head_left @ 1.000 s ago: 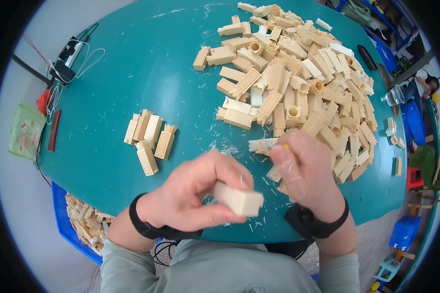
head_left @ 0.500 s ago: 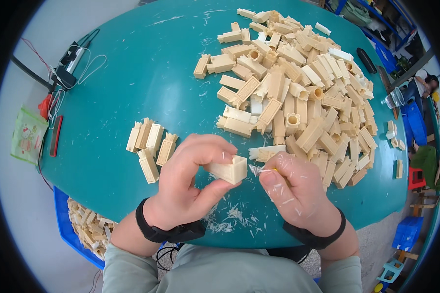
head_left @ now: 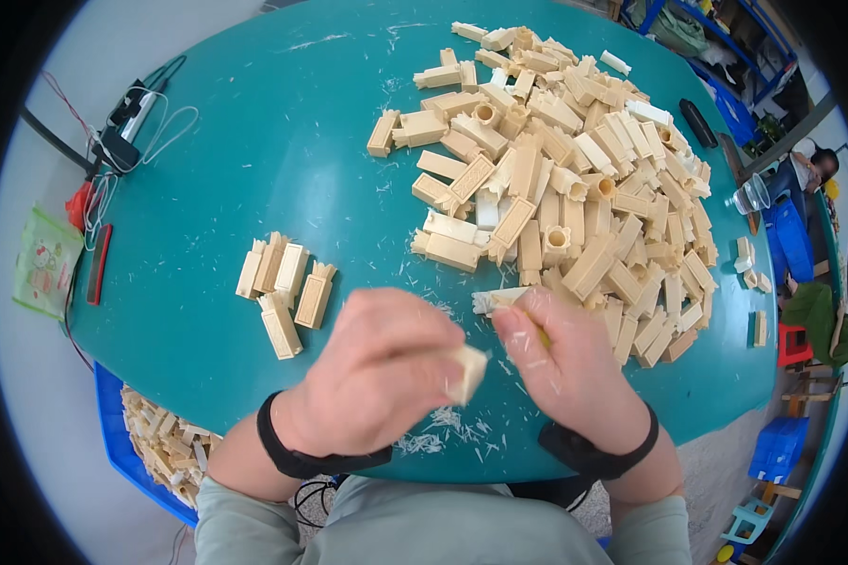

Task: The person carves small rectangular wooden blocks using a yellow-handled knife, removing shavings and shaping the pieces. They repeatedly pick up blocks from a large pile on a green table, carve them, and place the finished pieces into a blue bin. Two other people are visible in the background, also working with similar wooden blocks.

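My left hand (head_left: 372,372), blurred by motion, is closed around a cream rectangular hollow block (head_left: 468,375), one end of which sticks out past the fingers. To its right, my right hand (head_left: 565,353) is closed on a small yellow-handled tool (head_left: 543,336); its tip is hidden or blurred. Pale shavings cling to the right thumb and fingers. Below the hands lie more curly shavings (head_left: 443,431) on the green table. A pale block with a ragged end (head_left: 493,300) lies just behind the right hand.
A large heap of cream blocks (head_left: 589,264) covers the table's right side. Several blocks (head_left: 278,325) form a small group left of my left hand. At lower left stands a blue bin (head_left: 113,424) full of blocks. A power strip (head_left: 130,118) and cables lie at far left.
The left hand has turned the block, tilting its open end away from view, and moved slightly toward me. The right hand has shifted a little; the gap between block and tool remains.
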